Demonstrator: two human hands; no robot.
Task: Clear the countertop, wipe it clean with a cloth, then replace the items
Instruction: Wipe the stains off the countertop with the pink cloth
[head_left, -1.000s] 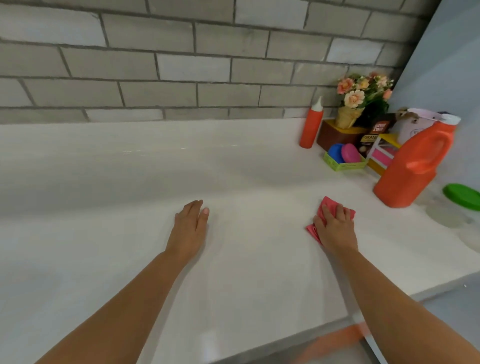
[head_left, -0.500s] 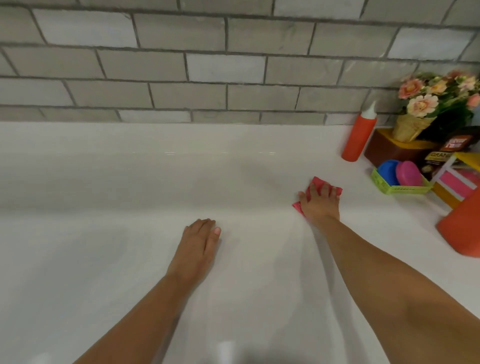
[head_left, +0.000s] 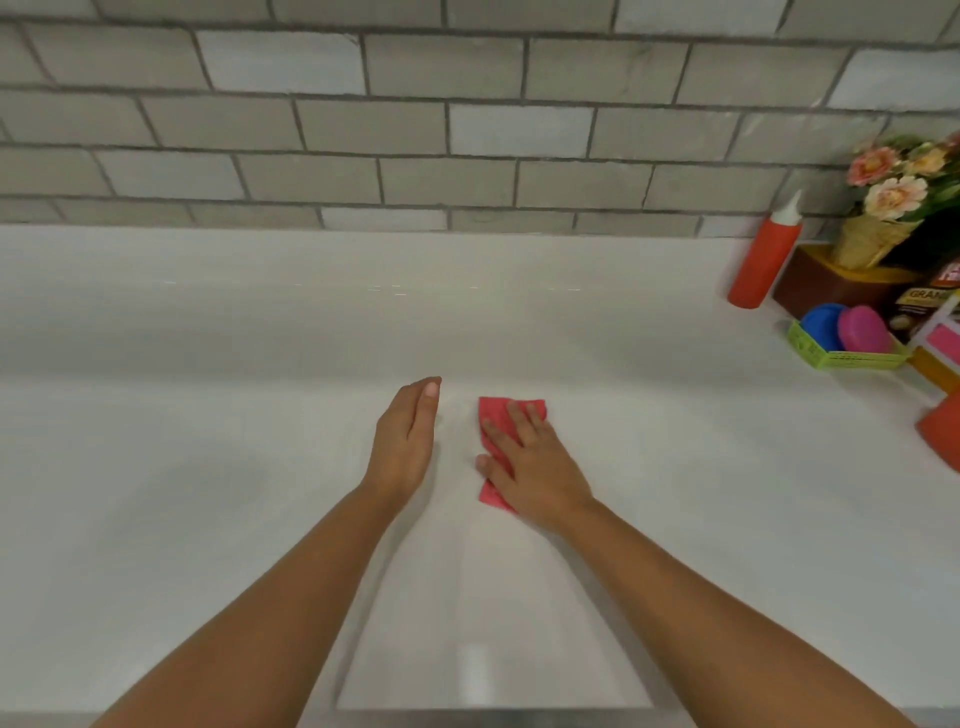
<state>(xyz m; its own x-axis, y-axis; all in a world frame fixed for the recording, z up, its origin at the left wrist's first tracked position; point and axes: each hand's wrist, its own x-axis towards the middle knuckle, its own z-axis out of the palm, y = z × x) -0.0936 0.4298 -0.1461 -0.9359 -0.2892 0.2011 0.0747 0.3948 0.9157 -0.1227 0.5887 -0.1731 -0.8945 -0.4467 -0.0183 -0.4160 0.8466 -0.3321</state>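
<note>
Head view: R hand (head_left: 535, 462) sweeps the red cloth (head_left: 511, 408) in from 2 o'clock, away from the parked items, to mid-countertop (head_left: 208, 467). Its fingers are flat and spread, pressing the cloth down, no grip. L hand (head_left: 405, 441), flat half a sec ago, now tips up on its edge, fingers straight, holding nothing, just beside the cloth at its 9 o'clock.

So wiping is mid-pass, and the right-centre strip is prob covered. Replacing isn't started yet.

Room: wide bare surface at 9 o'clock, a free run. Tiled wall (head_left: 363, 130) at 12, front edge at 6. At 2–3 o'clock the squeeze bottle (head_left: 761, 260), green basket (head_left: 841, 358) and orange jug (head_left: 940, 431) crowd the corner, so short strokes there.
</note>
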